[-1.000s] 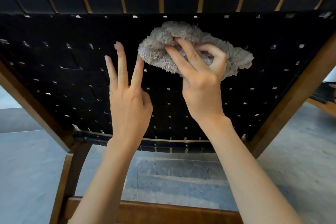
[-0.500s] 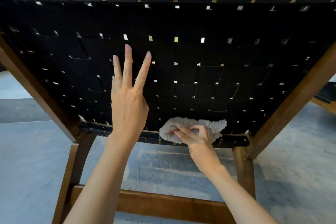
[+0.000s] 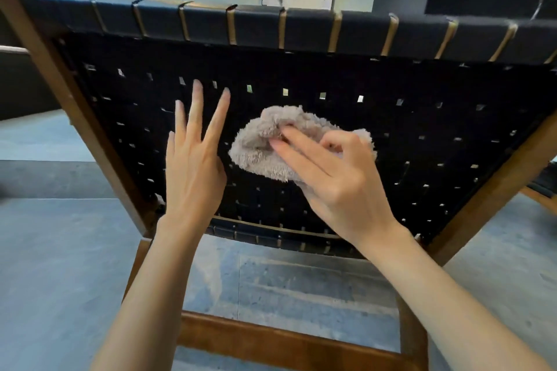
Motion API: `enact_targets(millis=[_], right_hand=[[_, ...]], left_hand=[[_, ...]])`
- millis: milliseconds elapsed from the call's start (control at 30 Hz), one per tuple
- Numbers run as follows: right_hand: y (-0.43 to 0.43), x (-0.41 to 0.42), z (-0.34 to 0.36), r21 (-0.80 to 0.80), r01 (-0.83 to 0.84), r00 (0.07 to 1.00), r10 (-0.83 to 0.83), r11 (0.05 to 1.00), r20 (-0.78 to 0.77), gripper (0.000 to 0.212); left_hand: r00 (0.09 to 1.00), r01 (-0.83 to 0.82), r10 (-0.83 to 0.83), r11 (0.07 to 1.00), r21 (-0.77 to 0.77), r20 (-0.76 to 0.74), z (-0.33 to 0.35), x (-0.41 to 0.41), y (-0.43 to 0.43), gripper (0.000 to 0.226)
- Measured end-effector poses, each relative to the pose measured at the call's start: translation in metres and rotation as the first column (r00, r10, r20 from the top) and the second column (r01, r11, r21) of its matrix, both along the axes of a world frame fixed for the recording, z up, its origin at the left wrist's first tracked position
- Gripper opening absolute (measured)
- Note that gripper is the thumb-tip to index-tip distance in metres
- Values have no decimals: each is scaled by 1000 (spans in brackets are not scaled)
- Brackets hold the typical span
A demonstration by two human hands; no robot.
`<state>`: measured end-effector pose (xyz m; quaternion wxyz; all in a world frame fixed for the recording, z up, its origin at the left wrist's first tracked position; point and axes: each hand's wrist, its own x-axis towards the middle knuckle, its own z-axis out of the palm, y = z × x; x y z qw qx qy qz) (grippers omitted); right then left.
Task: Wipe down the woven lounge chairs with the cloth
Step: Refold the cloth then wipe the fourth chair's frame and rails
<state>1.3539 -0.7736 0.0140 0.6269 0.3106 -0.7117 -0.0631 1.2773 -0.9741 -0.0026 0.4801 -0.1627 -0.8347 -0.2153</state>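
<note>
a: in the last half second the cloth [image 3: 262, 153] has climbed from the bottom rail [image 3: 271, 230] to the middle of the lounge chair [image 3: 422, 135] back.
b: and the hands?
a: the right hand [image 3: 340, 187] grips it, two fingers stretched across the pile and the others curled in. the left hand [image 3: 193, 166] lies open, fingers straight and spread, flat on the straps just left of the cloth.
b: how does the cloth look?
a: pale grey-beige, fluffy, bunched into a lump against black woven straps. the wooden frame [image 3: 497, 172] is brown.
</note>
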Motion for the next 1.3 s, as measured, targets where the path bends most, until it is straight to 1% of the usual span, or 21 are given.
enact_targets(millis=[100,200,267,400,500,567,667,767,833,867,933,967,1000,1033,1067,1100,1133,1167,1200,1233,1300], right_hand=[[-18,-14,41,-28,82,995,-83,996,-53,43],[-25,-32,51,-17,203,979,-204,979,-2,58],[-26,-39,45,-38,247,969,-246,968,38,64],[-31,-52,32,-113,204,979,-204,972,19,51],[-29,-65,12,-99,192,981,-195,976,-18,49],[-24,-75,-9,-77,206,978,-208,976,-16,50],[-19,-86,-48,-32,231,971,-229,972,63,55],[-17,-90,-80,61,304,940,-309,951,142,63],[-18,-90,-86,58,332,924,-337,941,182,67],[-19,-90,-89,50,337,922,-340,940,188,71],[-24,-77,-86,77,348,898,-356,934,260,82],[-25,-68,-86,164,371,852,-405,914,332,82],[-26,-58,-86,285,394,753,-485,873,444,84],[-26,-50,-92,400,386,589,-556,831,587,85],[-24,-45,-102,467,374,367,-591,801,718,85],[-24,-46,-111,474,380,246,-581,794,776,86],[-24,-53,-117,448,388,230,-555,805,799,85],[-24,-58,-121,400,390,244,-512,829,824,84],[-24,-62,-122,355,398,227,-466,846,855,82],[-25,-63,-118,298,391,308,-429,871,850,80],[-26,-57,-100,250,308,622,-394,918,677,72]], left_hand=[[999,-39,39,999,0,15,-1,-3,-12,103],[997,-53,51,998,28,61,-3,-5,-19,104],[997,-33,30,999,38,70,-6,-7,-20,104],[997,-7,4,999,42,83,-9,-9,-19,105],[994,-3,-1,999,40,108,-11,-11,-21,106],[994,-17,16,1000,12,109,-11,-12,-25,107],[993,-42,48,998,-52,110,-7,-12,-33,110],[989,-43,52,997,-70,138,-7,-11,-37,110],[986,-32,44,996,-79,158,-8,-8,-37,110],[985,-23,37,996,-85,168,-9,-7,-37,109],[983,-4,21,996,-92,184,-8,-5,-38,107],[981,0,18,996,-92,191,-7,-4,-39,107],[979,2,17,996,-92,201,-6,-3,-39,106],[977,1,19,996,-91,214,-6,-2,-39,106],[973,0,20,996,-89,228,-5,-2,-40,105],[970,3,18,996,-87,241,-5,-1,-40,105],[967,9,13,996,-85,253,-3,0,-40,104],[964,16,7,996,-85,265,-2,1,-40,103],[960,23,2,996,-86,282,0,2,-41,102],[955,31,-5,996,-85,298,1,4,-42,102],[955,32,-8,997,-73,297,4,4,-47,102]])
